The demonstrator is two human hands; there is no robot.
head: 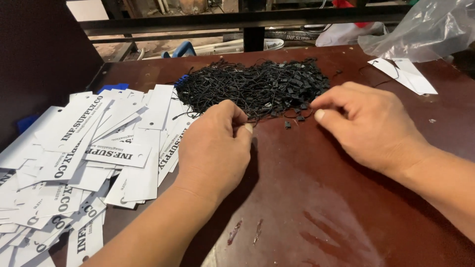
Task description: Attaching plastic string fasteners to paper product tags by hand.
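Note:
A heap of thin black tag strings with small plastic locks lies at the middle of the dark red table. My left hand rests at the heap's near edge, thumb and forefinger pinched on a black string. My right hand is at the heap's right end, its thumb and forefinger pinching the same kind of string. A thin string stretches between both hands. A few loose black locks lie on the table between them.
A spread pile of white paper hang tags with black print covers the left side. More white tags and a clear plastic bag lie at the far right. A dark metal rail runs behind the table.

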